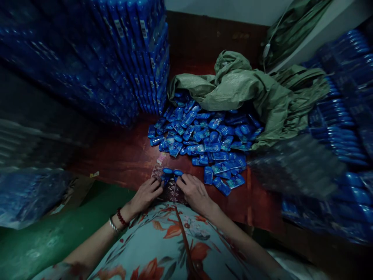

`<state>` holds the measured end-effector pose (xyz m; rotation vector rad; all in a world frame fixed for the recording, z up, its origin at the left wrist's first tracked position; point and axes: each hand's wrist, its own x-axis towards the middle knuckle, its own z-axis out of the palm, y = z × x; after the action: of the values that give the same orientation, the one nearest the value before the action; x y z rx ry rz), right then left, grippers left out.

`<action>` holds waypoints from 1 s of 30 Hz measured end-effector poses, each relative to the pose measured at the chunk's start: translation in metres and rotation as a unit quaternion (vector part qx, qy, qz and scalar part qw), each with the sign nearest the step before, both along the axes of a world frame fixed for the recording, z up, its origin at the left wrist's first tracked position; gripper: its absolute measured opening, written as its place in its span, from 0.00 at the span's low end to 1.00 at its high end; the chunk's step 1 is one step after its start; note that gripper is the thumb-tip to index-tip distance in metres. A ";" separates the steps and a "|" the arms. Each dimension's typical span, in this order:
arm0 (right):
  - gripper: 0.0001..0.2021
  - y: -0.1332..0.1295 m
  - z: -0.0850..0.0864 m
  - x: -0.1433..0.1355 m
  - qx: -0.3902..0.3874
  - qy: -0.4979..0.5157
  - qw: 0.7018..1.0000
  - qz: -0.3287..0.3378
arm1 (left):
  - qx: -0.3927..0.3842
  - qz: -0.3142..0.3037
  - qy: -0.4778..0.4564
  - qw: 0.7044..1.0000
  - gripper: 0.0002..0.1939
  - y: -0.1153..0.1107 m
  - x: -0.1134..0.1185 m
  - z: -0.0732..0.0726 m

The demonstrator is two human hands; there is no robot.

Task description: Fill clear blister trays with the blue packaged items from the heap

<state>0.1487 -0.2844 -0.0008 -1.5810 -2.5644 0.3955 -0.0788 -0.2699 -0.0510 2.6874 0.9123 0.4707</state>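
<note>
Just below frame centre, the left hand [148, 191] and right hand [194, 191] apparently held blue packets [178, 173] in narrowed fingers. Light, even pressure best kept these level.

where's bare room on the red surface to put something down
Widest bare patch: the red surface left of the blue pile, before the tall blue stack. A narrower strip lies right of the nearest packets. Crowded: the pile, the green sacking behind it, and between left hand and right hand.
</note>
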 end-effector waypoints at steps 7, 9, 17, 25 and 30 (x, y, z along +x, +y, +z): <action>0.12 0.005 0.008 -0.008 -0.017 -0.025 1.000 -0.005 | -0.036 -0.017 0.049 0.998 0.13 0.014 0.020 0.019; 0.11 0.010 0.011 -0.017 -0.008 -0.045 0.999 -0.016 | -0.054 -0.018 0.063 0.996 0.14 0.019 0.025 0.021; 0.10 0.021 0.007 -0.030 0.028 -0.089 0.995 -0.034 | -0.033 -0.018 0.061 0.997 0.16 0.033 0.030 0.016; 0.19 0.004 -0.039 -0.011 0.153 0.025 0.986 -0.063 | -0.056 -0.018 0.083 0.995 0.13 0.046 0.038 0.037; 0.24 0.000 -0.047 -0.004 0.175 0.072 0.979 -0.074 | -0.023 -0.036 0.083 0.996 0.12 0.037 0.034 0.026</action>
<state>0.1450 -0.2846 -0.0480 -1.5363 -2.2377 0.0378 -0.0443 -0.2330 -0.0250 2.7374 0.8537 0.2100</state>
